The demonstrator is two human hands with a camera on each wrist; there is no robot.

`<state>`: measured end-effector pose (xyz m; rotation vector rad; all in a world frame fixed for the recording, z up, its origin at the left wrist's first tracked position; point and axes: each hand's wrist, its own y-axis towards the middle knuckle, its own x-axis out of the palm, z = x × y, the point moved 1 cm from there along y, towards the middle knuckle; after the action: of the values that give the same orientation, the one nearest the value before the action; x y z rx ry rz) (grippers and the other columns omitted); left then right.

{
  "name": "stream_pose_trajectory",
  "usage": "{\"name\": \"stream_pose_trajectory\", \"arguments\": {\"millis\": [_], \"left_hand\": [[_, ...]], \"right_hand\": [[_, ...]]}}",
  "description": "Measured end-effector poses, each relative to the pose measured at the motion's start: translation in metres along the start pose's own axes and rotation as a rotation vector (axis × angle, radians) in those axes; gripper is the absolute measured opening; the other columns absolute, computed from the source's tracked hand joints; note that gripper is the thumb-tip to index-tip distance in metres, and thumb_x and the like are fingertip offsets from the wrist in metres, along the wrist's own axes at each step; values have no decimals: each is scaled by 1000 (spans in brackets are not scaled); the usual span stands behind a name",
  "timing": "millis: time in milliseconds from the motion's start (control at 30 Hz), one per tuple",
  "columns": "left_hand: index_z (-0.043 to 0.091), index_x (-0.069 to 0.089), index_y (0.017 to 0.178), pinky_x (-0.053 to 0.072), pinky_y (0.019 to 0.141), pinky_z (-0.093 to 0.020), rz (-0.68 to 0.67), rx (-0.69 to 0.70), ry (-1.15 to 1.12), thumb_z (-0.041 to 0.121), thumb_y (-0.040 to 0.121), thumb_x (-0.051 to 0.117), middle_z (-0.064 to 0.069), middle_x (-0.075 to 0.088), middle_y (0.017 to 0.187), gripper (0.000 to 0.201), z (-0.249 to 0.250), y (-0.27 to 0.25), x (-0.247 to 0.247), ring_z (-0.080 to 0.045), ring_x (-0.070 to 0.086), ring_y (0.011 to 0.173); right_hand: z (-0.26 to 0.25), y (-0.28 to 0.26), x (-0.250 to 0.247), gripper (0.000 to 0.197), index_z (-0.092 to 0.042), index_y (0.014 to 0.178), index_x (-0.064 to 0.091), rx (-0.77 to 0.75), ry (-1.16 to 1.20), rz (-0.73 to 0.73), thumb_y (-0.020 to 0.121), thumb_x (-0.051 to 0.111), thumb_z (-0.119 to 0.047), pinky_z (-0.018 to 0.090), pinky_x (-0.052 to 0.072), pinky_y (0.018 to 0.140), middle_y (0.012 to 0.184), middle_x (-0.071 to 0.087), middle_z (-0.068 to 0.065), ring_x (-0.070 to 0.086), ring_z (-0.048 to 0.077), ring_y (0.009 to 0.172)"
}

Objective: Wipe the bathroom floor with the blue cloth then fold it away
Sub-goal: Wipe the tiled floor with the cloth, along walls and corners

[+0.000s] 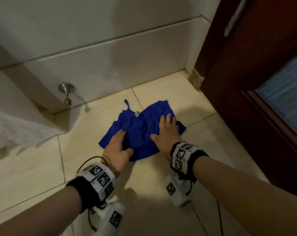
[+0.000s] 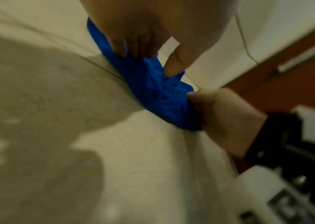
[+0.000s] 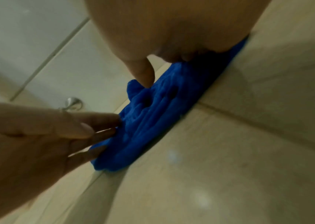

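1. The cloth (image 1: 141, 132) is a deep, saturated blue, with a soft ribbed or nubby pile that shows in the wrist views.
2. It lies rumpled on the floor (image 1: 33, 167), bunched into ridges through the middle, its edges uneven.
3. A thin blue loop (image 1: 126, 102) sticks out from its far corner, and a small pale tag (image 1: 137, 113) sits at the far edge; any writing on it is too small to read.
4. The cloth rests on cream tiles, near the wall (image 1: 110, 62) and left of the door (image 1: 263, 82).
5. The left hand (image 1: 116, 147) lies flat on the near left part of the cloth, fingers straight and slightly spread, thumb out to the side.
6. The right hand (image 1: 168, 130) presses flat on the right part, fingers extended and apart.
7. Both wrists carry bands (image 1: 183, 155) with black-and-white square marker patterns; no words are legible.
8. A metal doorstop (image 1: 67, 92) juts from the wall, well left of the cloth.
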<state>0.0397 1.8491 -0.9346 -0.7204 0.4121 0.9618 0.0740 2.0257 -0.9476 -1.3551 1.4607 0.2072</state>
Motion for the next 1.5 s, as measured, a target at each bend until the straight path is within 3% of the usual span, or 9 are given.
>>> {"name": "stream_pose_trajectory", "arguments": {"millis": [200,333,633,733,833,967,1067,1300,1500], "left_hand": [[4,31,149,44,74,-27,-165,-280,-874,-28,80,28,-9,40,148,76,30,8,11,-24,43,130],[4,48,135,46,92,-42,-190,-403,-1026,-18,79,30,-16,59,130,62,13,10,1,-31,58,115],[6,60,95,52,81,-45,-106,-311,-421,9,78,58,-17,62,100,17,-6,5,-39,-31,60,90],[25,47,136,47,94,-36,30,89,140,40,64,74,-2,48,129,78,-14,-3,-58,-17,51,111],[37,30,147,38,103,-33,-197,516,449,67,61,71,10,38,143,99,-16,-21,-59,-10,43,123],[34,53,132,45,90,-27,-295,380,561,46,81,72,10,66,113,56,-14,-24,-54,-15,62,101],[28,69,99,50,80,-32,-325,306,477,31,90,66,6,71,85,11,-1,-21,-49,-15,64,80],[14,67,75,40,47,-19,-767,-205,-55,12,96,58,4,54,52,23,31,-38,-26,-8,49,45],[20,47,133,49,87,-32,-187,52,694,29,98,48,-4,60,125,36,17,-25,-25,-24,59,107]], "right_hand": [[-28,-21,35,93,-9,153,-14,-153,-43,-64,94,52,-37,42,-8,120,161,-22,9,-20,28,148],[-31,-30,41,96,-13,155,-7,-222,96,-66,88,60,-29,37,-9,119,164,-10,3,-13,22,150],[-43,-65,46,63,-22,141,34,-353,163,-7,85,59,-10,38,45,98,134,49,1,48,24,120],[-51,-76,40,48,-24,133,46,-367,162,-45,87,53,-12,39,51,86,117,61,5,59,28,103],[-55,-74,27,32,-26,114,62,-247,340,-202,82,57,-18,37,51,82,106,67,5,61,27,96],[-50,-69,0,20,-29,83,70,-188,302,-378,66,62,-23,46,55,85,97,70,9,65,29,94],[-38,-72,-23,29,-13,109,68,-208,112,-465,81,64,-9,40,56,82,107,66,10,62,27,100],[6,-79,-57,33,2,116,66,-91,-13,-569,87,67,-13,32,53,83,116,64,16,61,27,99],[29,-75,-49,45,-18,136,46,-206,-330,-86,92,56,-21,36,50,93,133,49,3,51,20,113]]}}
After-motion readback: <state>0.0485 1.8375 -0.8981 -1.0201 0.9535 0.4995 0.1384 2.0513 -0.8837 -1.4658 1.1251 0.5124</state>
